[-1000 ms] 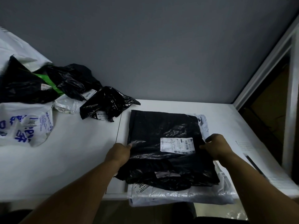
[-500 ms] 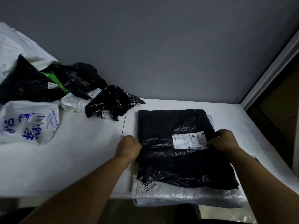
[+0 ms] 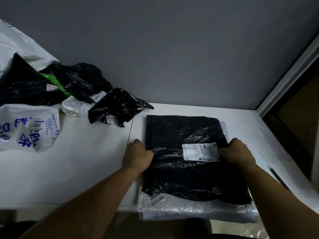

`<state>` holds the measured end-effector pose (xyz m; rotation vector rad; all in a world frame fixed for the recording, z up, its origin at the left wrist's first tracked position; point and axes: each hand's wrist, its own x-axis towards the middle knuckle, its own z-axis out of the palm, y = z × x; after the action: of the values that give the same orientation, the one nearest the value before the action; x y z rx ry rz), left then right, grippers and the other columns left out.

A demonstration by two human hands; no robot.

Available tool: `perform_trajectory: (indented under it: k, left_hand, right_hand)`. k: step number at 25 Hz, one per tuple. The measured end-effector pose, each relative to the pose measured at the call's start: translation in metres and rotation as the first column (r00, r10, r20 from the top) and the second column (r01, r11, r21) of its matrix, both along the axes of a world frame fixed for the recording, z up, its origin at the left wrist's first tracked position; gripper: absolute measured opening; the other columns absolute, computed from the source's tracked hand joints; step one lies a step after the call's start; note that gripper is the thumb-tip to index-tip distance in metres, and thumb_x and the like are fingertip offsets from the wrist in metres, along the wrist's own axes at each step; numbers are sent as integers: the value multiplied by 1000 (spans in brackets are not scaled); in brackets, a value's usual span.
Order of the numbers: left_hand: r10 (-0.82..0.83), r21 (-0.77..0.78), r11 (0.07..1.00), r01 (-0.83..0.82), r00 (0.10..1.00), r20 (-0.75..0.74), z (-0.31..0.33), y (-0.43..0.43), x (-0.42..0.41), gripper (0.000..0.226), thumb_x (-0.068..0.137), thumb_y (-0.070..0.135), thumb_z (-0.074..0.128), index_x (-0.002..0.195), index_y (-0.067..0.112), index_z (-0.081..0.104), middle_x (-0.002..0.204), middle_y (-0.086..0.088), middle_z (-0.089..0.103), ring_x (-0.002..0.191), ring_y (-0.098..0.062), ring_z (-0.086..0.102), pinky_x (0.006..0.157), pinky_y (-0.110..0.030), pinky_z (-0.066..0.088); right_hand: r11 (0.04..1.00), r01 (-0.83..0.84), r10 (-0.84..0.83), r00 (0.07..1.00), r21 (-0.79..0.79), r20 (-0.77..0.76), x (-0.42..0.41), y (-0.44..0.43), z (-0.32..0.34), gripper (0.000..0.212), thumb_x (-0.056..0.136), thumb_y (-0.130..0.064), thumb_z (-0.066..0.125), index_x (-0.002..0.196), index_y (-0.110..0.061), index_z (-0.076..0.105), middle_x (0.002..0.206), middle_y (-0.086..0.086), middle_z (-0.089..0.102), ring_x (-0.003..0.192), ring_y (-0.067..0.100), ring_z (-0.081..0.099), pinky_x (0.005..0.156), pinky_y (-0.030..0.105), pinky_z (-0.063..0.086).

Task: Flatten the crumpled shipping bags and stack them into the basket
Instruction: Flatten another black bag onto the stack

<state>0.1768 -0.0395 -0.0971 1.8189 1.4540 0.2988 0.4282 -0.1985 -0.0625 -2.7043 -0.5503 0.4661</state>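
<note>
The flattened black shipping bag [image 3: 186,169] lies label [image 3: 200,152] up on a white bag [image 3: 189,210] at the near edge of the white table [image 3: 77,169]. The left hand [image 3: 136,156] clenches its nine o'clock edge and the right hand [image 3: 236,153] its three o'clock edge, fingers curled round the plastic. Crumpled bags [image 3: 119,107] are heaped toward ten o'clock.

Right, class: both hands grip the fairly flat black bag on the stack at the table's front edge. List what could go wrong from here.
1. The white bags underneath overhang the table edge, so tugging the black bag could drag the stack off.
2. The left hand and right hand bunch the plastic where they grip, which may crease it.
</note>
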Motion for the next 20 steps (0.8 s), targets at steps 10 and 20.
perform_trajectory:
  k: [10, 20]
  left_hand:
    - [-129, 339, 916, 214, 957, -259, -10, 20, 141, 56, 101, 43, 31, 154, 28, 22, 165, -6, 7, 151, -32, -6, 117, -62, -3]
    - [-131, 328, 890, 316, 867, -481, -86, 37, 143, 70, 95, 66, 2, 157, 33, 1, 165, -6, -9, 150, -35, -15, 113, -66, -9]
  right_hand:
    - [849, -469, 526, 796, -243, 300, -6, 123, -31, 61, 101, -57, 15, 158, -34, 15, 168, 5, 0, 152, 37, -12, 113, 73, -1]
    - [827, -454, 553, 763, -332, 334, 13, 120, -115, 72, 95, -69, -4, 159, -36, -1, 169, 2, -2, 153, 35, -10, 111, 74, -6]
